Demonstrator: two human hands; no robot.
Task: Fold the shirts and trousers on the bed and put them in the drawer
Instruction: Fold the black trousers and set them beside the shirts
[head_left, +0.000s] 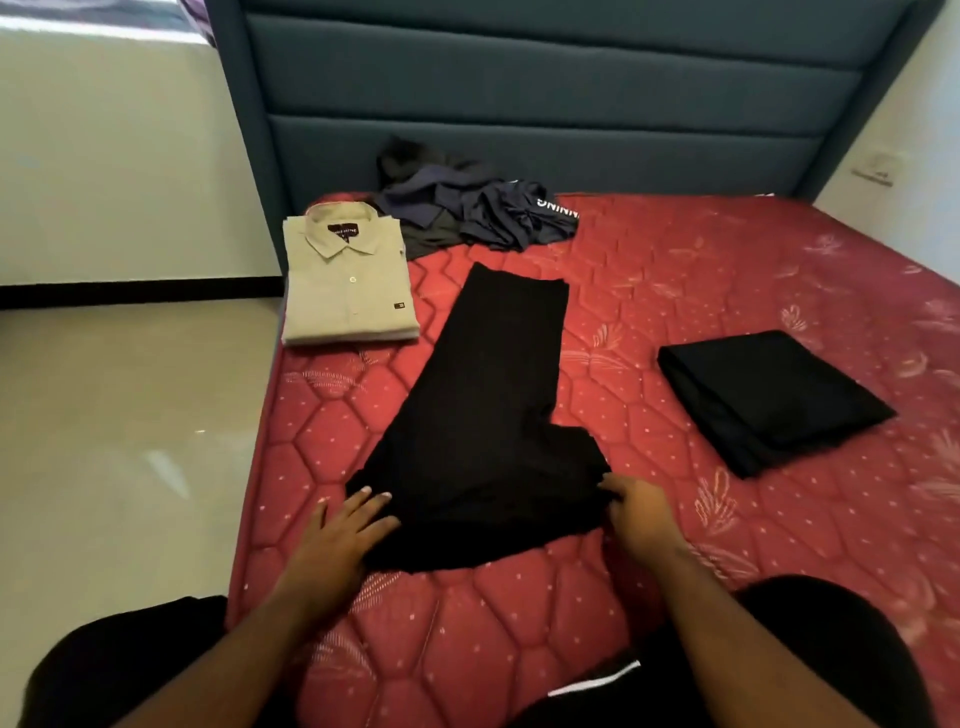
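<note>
Both hands at the near end of the black trousers (483, 410) on the red mattress (675, 270).

From the head camera, my left hand (337, 540) lies flat with fingers spread on the trousers' near left corner, while my right hand (641, 514) pinches the cloth at the near right edge. Laid lengthwise, the trousers point toward the headboard (519, 104). Far left sits a folded beige shirt (348, 280), behind it a heap of dark clothes (467, 208), and well to the right a folded black garment (769, 400).
</note>
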